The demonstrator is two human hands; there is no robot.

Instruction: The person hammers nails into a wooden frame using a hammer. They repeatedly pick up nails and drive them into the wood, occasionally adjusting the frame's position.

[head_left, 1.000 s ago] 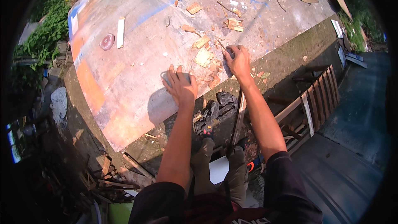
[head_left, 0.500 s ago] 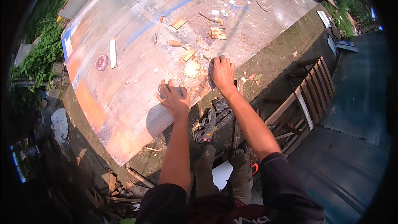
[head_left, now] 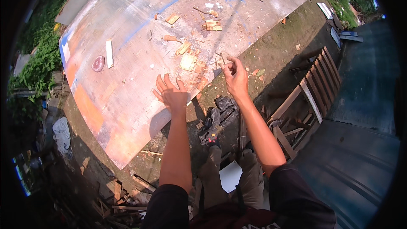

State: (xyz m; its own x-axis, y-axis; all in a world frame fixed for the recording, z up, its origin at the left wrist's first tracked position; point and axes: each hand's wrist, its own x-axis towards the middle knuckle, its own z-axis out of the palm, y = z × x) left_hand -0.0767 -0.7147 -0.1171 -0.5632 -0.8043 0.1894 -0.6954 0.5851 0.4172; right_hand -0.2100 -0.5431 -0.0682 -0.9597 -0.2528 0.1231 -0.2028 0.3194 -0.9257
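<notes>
My right hand (head_left: 235, 77) is raised at the near right edge of a large paint-stained board (head_left: 135, 70). Its thumb and fingertips pinch a thin brown twig (head_left: 222, 58), tilted upward. Fingers spread, my left hand (head_left: 173, 96) is over the board's near edge, palm down, and holds nothing. Between and beyond the hands lies a pale yellowish wood piece (head_left: 188, 62) among splinters and crumbs. Farther off are a split wood piece (head_left: 212, 25), a smaller chip (head_left: 172, 18) and a thin dark stick (head_left: 201, 11).
On the board's left lie a reddish disc (head_left: 98, 63) and a white strip (head_left: 110, 54). Crumpled black plastic (head_left: 220, 114) is on the ground before my feet. A slatted wooden frame (head_left: 316, 87) stands right, beside dark blue-green sheeting (head_left: 356, 144). Wood scraps (head_left: 121, 193) lie lower left.
My right hand has lifted off the board with the twig between its fingers. The left hand stays spread, slightly shifted. The whole view has moved a little.
</notes>
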